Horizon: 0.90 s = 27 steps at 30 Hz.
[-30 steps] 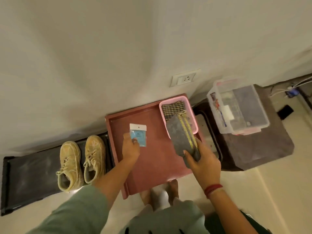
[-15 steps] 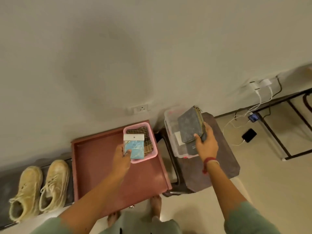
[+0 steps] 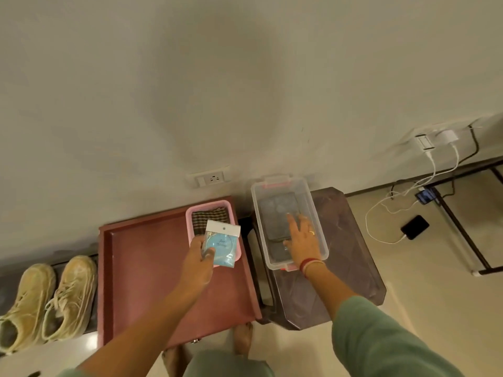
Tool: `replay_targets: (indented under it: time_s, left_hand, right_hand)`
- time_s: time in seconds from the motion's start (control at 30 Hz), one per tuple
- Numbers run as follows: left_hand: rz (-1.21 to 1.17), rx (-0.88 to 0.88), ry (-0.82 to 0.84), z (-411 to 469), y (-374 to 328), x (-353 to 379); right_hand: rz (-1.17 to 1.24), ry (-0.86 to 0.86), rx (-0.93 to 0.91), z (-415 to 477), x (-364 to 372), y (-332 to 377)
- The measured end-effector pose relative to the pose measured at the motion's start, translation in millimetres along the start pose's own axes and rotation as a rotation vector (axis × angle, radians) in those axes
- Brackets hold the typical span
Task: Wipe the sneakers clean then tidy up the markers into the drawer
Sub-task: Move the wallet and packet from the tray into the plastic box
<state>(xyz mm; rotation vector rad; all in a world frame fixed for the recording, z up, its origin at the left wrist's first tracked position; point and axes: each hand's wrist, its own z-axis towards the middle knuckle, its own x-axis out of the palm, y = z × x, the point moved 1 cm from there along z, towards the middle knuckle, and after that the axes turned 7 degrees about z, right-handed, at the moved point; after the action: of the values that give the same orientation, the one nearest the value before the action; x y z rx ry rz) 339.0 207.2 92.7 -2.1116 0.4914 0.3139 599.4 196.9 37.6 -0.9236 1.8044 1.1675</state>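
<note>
Head view: I'm standing over the red drawer [image 3: 144, 268], which runs along the wall with a dark stool [image 3: 340, 213] just beside its right edge.
Left hand [image 3: 200, 263]: thumb and fingers pinch a blue packet [image 3: 221, 244] by its lower end, above the pink basket [image 3: 209, 206] in the drawer's far right corner. A checked cloth [image 3: 208, 220] lies in that basket.
Right hand [image 3: 302, 240]: fingers are spread and straight inside the clear box [image 3: 313, 210] on the stool, over a dark flat pouch [image 3: 277, 210]. It's gripping nothing, and I can't tell if it's touching.
Sneakers [image 3: 46, 297]: the pair sits on a dark mat [image 3: 8, 278] off the drawer's left edge, looking dusty.
Markers: I can't see any from here.
Doing it well: I reckon those spread fingers should come straight up past the box wall, then go for the cloth, with the packet held aside.
</note>
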Motion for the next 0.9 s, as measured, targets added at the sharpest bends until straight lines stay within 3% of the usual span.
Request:
replay_targets:
  time_s: [0.1,0.23,0.43,0.6,0.63,0.7,0.8,0.9]
  left_hand:
    - [0.007,0.001,-0.004,-1.6,-2.8,3.2]
    - [-0.024,-0.016,-0.023,-3.2,-5.1,7.1]
    - [-0.091,-0.06,-0.053,-8.4,-3.2,12.4]
    - [-0.184,-0.078,-0.023,-12.1,-15.2,19.8]
    - [-0.219,-0.078,-0.019,-11.2,-17.4,22.1]
    - [-0.251,-0.065,-0.009,-9.8,-21.6,27.5]
    - [-0.265,-0.01,0.032,-13.3,-31.6,40.6]
    - [-0.258,0.059,0.076,-18.1,-43.4,54.6]
  right_hand:
    - [-0.135,0.083,-0.009,0.6,3.1,1.5]
    - [-0.1,0.291,0.043,9.3,7.4,-5.5]
    - [-0.082,0.218,0.034,18.5,18.0,-7.0]
    - [-0.153,0.084,-0.122,14.8,7.1,-1.4]
    - [-0.076,0.019,-0.169,12.8,1.8,2.1]
    - [0.324,-0.089,-0.117,-2.0,-15.3,17.6]
    - [1.049,0.044,0.111,-42.1,-39.4,54.5]
    - [1.277,0.08,0.109,-63.0,-36.1,66.6]
